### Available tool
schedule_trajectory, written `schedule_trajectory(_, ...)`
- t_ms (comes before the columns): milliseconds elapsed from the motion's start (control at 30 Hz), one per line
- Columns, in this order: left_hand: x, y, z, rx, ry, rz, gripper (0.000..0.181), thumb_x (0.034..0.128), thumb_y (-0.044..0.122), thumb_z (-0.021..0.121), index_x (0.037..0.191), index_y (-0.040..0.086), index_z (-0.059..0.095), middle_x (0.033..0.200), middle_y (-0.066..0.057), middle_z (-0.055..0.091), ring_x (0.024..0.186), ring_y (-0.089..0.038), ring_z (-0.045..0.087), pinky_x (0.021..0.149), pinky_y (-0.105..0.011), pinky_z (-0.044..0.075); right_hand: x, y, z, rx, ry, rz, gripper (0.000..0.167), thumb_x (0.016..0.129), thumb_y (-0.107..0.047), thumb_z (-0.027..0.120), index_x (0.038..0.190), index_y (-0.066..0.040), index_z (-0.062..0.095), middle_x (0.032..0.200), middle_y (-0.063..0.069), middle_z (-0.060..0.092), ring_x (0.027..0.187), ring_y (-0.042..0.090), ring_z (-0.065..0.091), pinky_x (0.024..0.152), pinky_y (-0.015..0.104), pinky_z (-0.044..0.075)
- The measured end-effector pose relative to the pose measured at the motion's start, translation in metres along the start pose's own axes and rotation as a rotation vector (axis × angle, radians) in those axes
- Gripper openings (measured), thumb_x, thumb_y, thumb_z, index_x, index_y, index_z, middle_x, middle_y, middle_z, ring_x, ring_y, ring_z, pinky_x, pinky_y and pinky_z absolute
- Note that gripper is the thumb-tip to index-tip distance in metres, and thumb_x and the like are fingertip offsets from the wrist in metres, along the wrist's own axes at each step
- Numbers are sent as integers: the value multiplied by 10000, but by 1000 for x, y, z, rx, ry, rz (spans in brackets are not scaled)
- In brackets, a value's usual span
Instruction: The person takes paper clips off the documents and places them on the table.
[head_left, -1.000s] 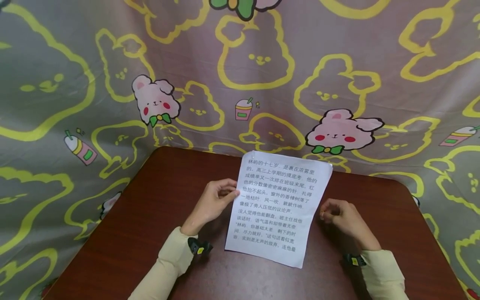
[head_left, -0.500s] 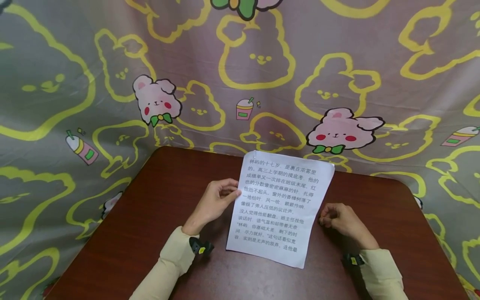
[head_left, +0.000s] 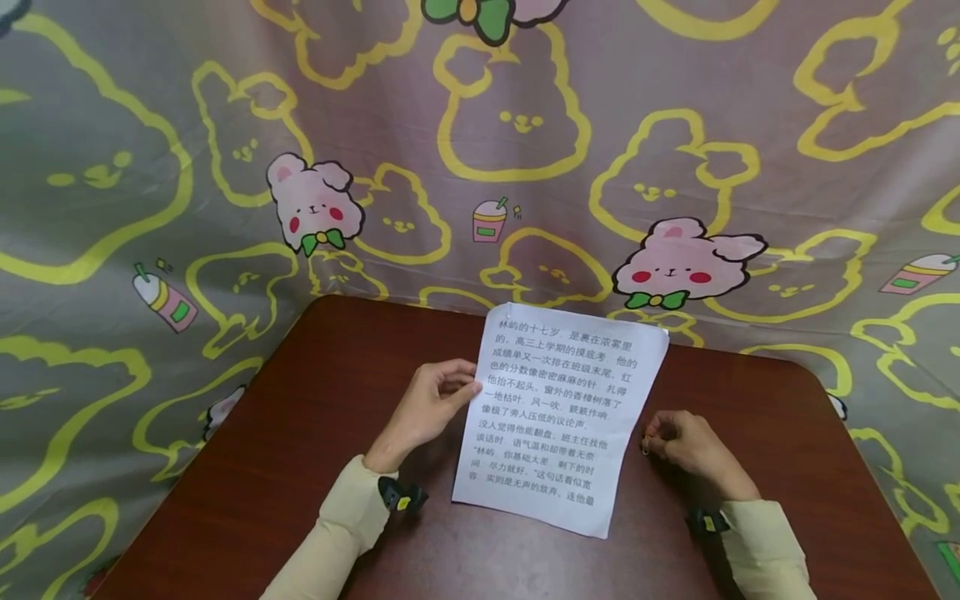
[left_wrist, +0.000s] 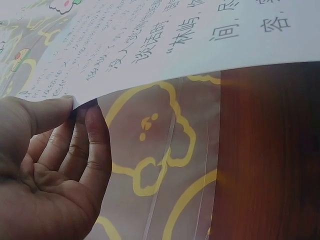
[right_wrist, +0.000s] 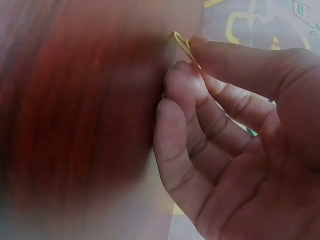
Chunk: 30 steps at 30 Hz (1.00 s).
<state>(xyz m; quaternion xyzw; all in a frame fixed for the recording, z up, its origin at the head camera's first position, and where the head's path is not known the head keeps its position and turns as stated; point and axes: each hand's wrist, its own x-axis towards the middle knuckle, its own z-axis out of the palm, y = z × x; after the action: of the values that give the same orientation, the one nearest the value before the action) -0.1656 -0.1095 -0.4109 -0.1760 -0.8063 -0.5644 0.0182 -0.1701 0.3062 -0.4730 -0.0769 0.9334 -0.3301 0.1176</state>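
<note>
In the head view my left hand [head_left: 427, 408] pinches the left edge of a white printed sheet of paper [head_left: 558, 417] between thumb and fingers. The paper stands tilted above the table, its text facing me. The left wrist view shows the thumb on the printed side of the paper [left_wrist: 200, 45] and fingertips behind it. To the right of the sheet and apart from it, my right hand [head_left: 693, 446] pinches a small gold wire paper clip [head_left: 646, 445]. The clip's rounded loop [right_wrist: 181, 44] sticks out past the thumb and index finger in the right wrist view; the fingers partly cover it.
A dark reddish-brown table [head_left: 337, 350] with rounded corners lies under both hands. Behind and beside it hangs a grey-pink curtain [head_left: 517, 208] with yellow outlines and cartoon rabbits. Each wrist carries a black strap, with a yellow-marked camera [head_left: 405, 502] on the left one.
My right hand has dropped slightly toward me, and more of the paper clip shows below its fingertips. The paper and my left hand stay almost still.
</note>
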Motion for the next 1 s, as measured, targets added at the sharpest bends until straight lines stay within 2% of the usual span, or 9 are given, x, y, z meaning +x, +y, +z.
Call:
schedule_trajectory(567,2,-1,1,-5,-5,16,151,981,27,694,1118,29,756,991,-143,799,852,-152,739,789,-233,572,0,5,1,-16,-6,19,124,914,-129,767,882,-51,676,728,11,660,664,151,563,572,262,456)
schedule_trajectory(1000,2,-4,1,-6,-10,15,149,984,28,690,1120,28,753,995,-144,799,859,-156,738,795,-237,573,2,4,3,-37,9,-7,155,925,-155,770,858,-65,663,726,2,660,657,133,553,581,256,445)
